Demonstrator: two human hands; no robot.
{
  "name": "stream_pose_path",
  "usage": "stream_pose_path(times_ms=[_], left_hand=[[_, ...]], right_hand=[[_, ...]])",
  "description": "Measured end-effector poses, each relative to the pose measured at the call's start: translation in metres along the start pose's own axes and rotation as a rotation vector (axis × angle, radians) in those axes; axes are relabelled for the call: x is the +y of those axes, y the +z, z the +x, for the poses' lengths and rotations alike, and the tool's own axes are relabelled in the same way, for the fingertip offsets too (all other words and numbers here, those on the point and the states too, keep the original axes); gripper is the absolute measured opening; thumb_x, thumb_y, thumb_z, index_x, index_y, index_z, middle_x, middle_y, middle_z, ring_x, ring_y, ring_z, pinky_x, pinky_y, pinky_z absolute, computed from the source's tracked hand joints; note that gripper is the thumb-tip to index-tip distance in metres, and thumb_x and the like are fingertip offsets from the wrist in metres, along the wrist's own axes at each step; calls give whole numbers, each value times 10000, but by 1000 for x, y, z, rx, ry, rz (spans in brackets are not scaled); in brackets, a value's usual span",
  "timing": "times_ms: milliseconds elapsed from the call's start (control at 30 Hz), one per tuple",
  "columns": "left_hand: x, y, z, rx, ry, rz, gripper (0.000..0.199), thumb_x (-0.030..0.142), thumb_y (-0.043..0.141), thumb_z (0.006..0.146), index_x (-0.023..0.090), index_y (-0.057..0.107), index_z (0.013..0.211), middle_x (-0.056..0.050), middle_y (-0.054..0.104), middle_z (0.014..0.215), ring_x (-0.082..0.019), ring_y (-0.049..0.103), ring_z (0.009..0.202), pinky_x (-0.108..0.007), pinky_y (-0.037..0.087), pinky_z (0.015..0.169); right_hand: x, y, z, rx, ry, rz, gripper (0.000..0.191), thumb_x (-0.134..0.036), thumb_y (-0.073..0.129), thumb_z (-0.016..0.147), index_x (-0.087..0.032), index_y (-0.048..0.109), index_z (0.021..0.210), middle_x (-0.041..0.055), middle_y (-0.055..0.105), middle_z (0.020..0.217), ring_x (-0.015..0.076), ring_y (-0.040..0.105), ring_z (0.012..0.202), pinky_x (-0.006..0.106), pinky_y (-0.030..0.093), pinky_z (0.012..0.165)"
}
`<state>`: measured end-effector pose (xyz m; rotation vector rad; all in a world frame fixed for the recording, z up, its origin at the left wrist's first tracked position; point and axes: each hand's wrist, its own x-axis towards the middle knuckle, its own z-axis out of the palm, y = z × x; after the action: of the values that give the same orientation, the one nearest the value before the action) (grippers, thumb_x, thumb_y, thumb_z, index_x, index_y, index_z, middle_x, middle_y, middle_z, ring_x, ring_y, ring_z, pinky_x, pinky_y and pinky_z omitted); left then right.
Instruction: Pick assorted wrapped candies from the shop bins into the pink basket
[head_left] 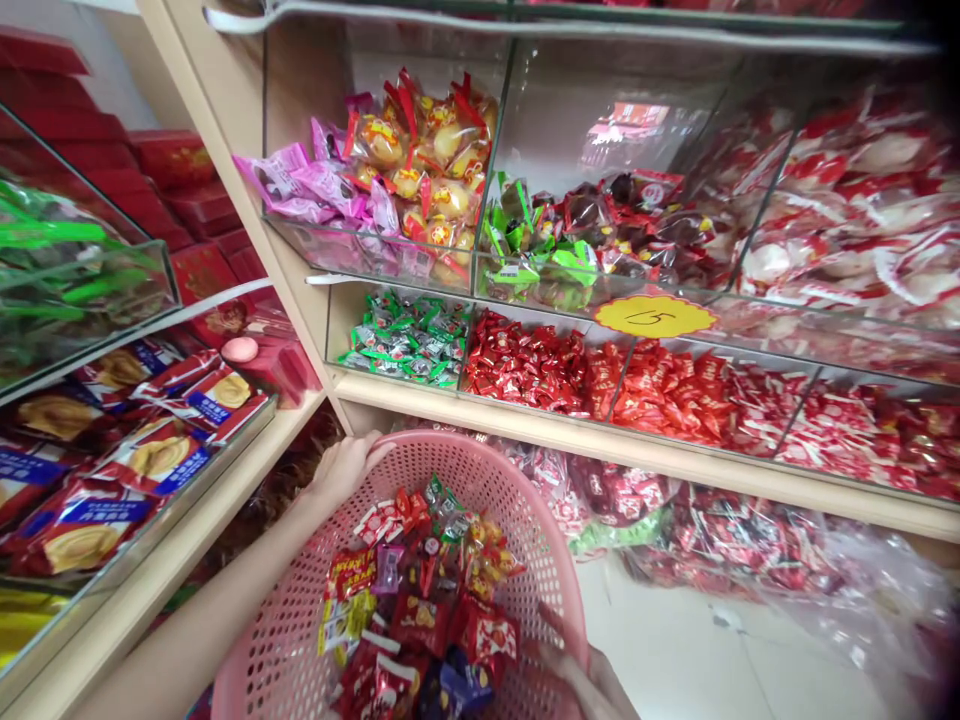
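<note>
A pink plastic basket [551, 520] with a perforated wall is held low in front of me, tilted so its inside shows. Inside lie assorted wrapped candies [424, 615] in red, yellow, green, purple and blue. My left hand [349, 470] is closed on the far left part of the rim, arm stretched along the basket's side. At the near right, my right hand [581, 680] grips the rim, its fingers reaching over the inner wall and slightly blurred. Just beyond the basket, a low shelf bin holds green-wrapped candies [409, 335], beside red-wrapped candies [525, 365].
Upper clear bins hold pink packets [300, 185], gold bagged sweets [442, 150] and red-white packets [840, 210]. A yellow price tag [655, 316] hangs on the bin front. Packaged biscuits [157, 450] fill the left shelf. Plastic bags of candy [742, 540] lie on the floor under the shelf.
</note>
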<state>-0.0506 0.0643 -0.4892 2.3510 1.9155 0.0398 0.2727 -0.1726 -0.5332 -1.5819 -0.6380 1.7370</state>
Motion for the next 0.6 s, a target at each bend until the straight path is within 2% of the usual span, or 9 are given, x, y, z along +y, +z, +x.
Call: stream_pose_path(times_ms=[100, 167, 267, 333, 433, 500, 567, 600], left_hand=[[0, 0, 4, -6, -18, 11, 485, 562, 278, 942, 227, 622, 1013, -105, 719, 885, -287, 686, 873, -296, 450, 656], [1, -1, 5, -17, -36, 17, 496, 560, 276, 942, 225, 628, 1047, -115, 720, 897, -289, 684, 879, -303, 459, 675], [2, -2, 4, -23, -40, 11, 491, 554, 286, 942, 231, 632, 1073, -115, 722, 934, -282, 680, 898, -306, 466, 708], [2, -1, 2, -15, -36, 13, 490, 554, 286, 943, 233, 633, 1069, -112, 722, 932, -282, 680, 898, -305, 466, 705], [4, 0, 0, -3, -38, 17, 496, 560, 283, 942, 231, 637, 1053, -109, 723, 923, -275, 682, 890, -297, 464, 699], [9, -1, 0, -1, -33, 12, 497, 564, 289, 939, 229, 637, 1055, -107, 723, 926, -265, 682, 891, -289, 464, 708], [15, -3, -1, 0, -26, 14, 508, 569, 282, 939, 225, 636, 1059, -108, 722, 918, -263, 683, 888, -288, 465, 709], [18, -4, -1, 3, -25, 17, 516, 569, 272, 940, 222, 635, 1061, -109, 721, 916, -266, 683, 887, -291, 466, 707]], right_hand=[[-5, 6, 8, -29, -46, -22, 868, -637, 641, 691, -88, 489, 1346, 157, 693, 1142, 310, 594, 1153, 425, 441, 1016], [-10, 8, 7, 36, -106, -93, 843, -653, 586, 740, -81, 479, 1349, 167, 663, 1200, 296, 545, 1219, 408, 409, 1053], [-16, 4, 1, 282, -224, -193, 786, -640, 534, 790, -172, 395, 1406, 145, 569, 1343, 281, 508, 1261, 410, 412, 1055], [-21, -1, -4, 465, -353, -276, 780, -616, 538, 800, -224, 318, 1438, 139, 515, 1398, 297, 516, 1246, 466, 430, 1028], [-37, -2, -9, 638, -687, -551, 610, -482, 586, 826, -270, 409, 1370, 113, 538, 1362, 307, 534, 1195, 522, 435, 991], [-53, 8, -7, 574, -940, -747, 423, -343, 572, 864, -270, 499, 1274, 95, 609, 1237, 275, 561, 1125, 480, 465, 945], [-69, 29, 2, 326, -1081, -915, 314, -226, 503, 902, -259, 538, 1212, 82, 641, 1107, 233, 583, 1037, 408, 498, 876], [-76, 42, 9, 186, -1075, -999, 307, -191, 463, 915, -249, 548, 1203, 83, 640, 1067, 222, 587, 998, 385, 506, 848]])
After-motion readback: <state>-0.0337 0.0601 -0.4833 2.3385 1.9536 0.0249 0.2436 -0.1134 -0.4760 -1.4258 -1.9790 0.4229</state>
